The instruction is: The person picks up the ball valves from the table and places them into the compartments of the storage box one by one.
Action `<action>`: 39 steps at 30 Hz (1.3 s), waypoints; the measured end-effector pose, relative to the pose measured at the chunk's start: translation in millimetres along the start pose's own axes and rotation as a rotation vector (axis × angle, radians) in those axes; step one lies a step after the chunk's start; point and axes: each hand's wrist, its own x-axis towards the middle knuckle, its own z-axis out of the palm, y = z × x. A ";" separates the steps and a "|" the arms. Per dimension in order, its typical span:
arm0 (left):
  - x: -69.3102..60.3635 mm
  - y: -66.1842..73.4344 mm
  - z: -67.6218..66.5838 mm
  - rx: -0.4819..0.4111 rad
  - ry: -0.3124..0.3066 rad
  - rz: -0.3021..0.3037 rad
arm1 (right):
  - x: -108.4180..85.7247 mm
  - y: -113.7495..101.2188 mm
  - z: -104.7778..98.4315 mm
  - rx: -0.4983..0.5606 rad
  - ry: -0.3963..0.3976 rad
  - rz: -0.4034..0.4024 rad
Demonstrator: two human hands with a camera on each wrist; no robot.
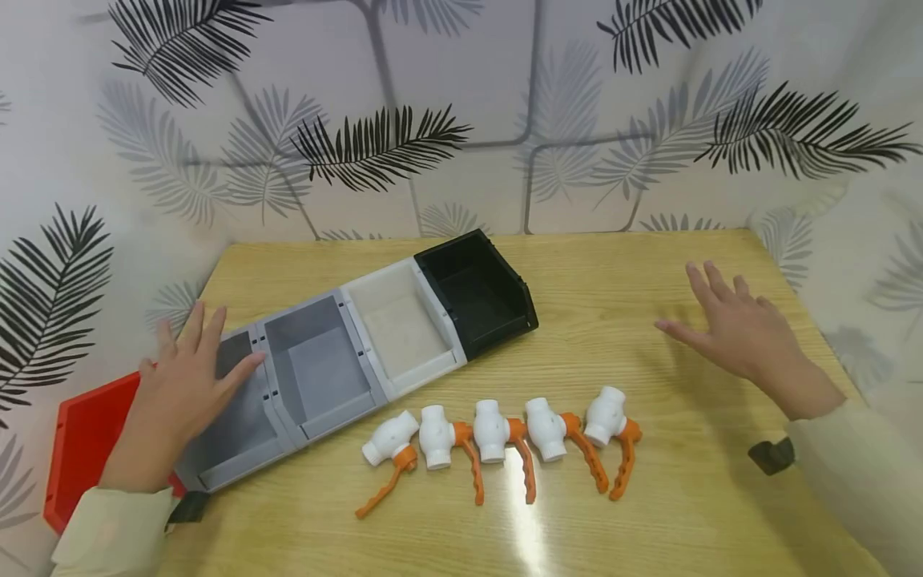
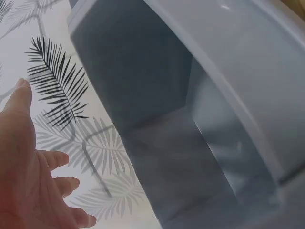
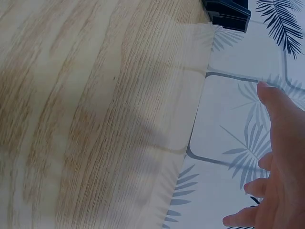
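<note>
Head view gives me two bare hands, both empty. I see the left hand (image 1: 173, 393) with its fingers spread and nearly straight, over the left end of a row of five bins; whether it touches one, I can't tell. The right hand (image 1: 743, 328) is just as spread, above the right side of the wooden table (image 1: 598, 320), well apart from everything else.

I count one red bin (image 1: 82, 449), partly covered by the left hand, two grey bins (image 1: 328, 377), one white bin (image 1: 404, 328) and one black bin (image 1: 479, 296), slanting up to the table's middle. All look like smooth plastic, roughly rectangular.

Nearer me lie five white valves (image 1: 492, 433) side by side, rounded bodies with short tubular ends, and five orange handles (image 1: 476, 473), slim and notched, one on each.

My right wrist view shows streaky wood grain; leaf-printed cloth (image 1: 476, 192) stands behind the table.
</note>
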 end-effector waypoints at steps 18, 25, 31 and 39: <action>-44.7 -43.3 -6.1 -0.034 0.085 -0.193 | 9.6 -9.6 9.2 0.058 -0.041 -0.026; -62.5 -61.9 -4.0 -0.022 0.038 -0.328 | 16.9 -14.2 10.2 0.078 -0.051 -0.041; -73.6 -73.0 0.4 -0.026 0.010 -0.432 | 21.5 -21.8 11.3 0.101 -0.076 -0.047; -83.0 -84.8 4.5 -0.055 0.021 -0.505 | 25.3 -33.6 11.8 0.207 -0.114 -0.049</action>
